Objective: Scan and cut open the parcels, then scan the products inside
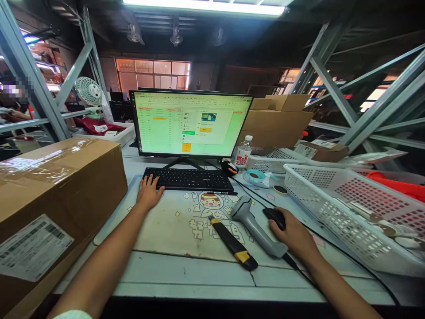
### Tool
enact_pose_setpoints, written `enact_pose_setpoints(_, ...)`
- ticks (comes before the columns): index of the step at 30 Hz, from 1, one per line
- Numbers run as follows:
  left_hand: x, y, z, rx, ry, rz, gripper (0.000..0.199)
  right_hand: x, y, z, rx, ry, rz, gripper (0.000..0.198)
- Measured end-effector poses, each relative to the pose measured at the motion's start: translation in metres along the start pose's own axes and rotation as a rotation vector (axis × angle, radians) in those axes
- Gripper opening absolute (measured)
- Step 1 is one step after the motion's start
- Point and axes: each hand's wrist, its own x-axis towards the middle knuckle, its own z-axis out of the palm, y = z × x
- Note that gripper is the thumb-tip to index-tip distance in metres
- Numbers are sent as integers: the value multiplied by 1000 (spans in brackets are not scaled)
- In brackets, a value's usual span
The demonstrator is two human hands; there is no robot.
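A: Where do we have our hands on this table (pixel 159 275)?

B: Our left hand (pixel 149 193) lies flat at the left end of the keyboard (pixel 195 179), fingers spread over the keys. Our right hand (pixel 296 234) is curled around the mouse (pixel 274 216), thumb along its near side, pinching it loosely by the look of it.

A: And where is the mouse itself?

B: Right of the table's middle, set back from the near edge, with the white basket (pixel 307 182) towards the right edge. We see its long axis slanting from the far left back towards our palm, roughly in line with our right forearm. The left hand is well apart from it.

A: What lies close to that grip?

B: The scanner (pixel 258 231), just to its left, head towards the monitor (pixel 194 126), handle slanting back to the near right. Whether our thumb touches that handle, we can't tell. Left of it the utility knife (pixel 232 243) lies on a similar slant, its butt towards the near edge.
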Motion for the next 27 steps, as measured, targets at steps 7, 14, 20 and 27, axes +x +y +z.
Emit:
enact_pose_setpoints(7, -1, 0, 1, 12, -3, 12, 66, -1, -3, 0, 28, 40, -77, 64)
enact_pose_setpoints(14, -2, 1, 0, -15, -4, 0, 67, -1, -5, -4, 24, 9, -88, 63)
enact_pose_setpoints(20, -3, 1, -3, -19, -21, 0, 66, -2, -6, -3, 12, 12, -70, 68)
enact_pose_setpoints(27, -2, 0, -2, -19, -25, 5, 67, -2, -6, -6, 25, 17, -100, 60)
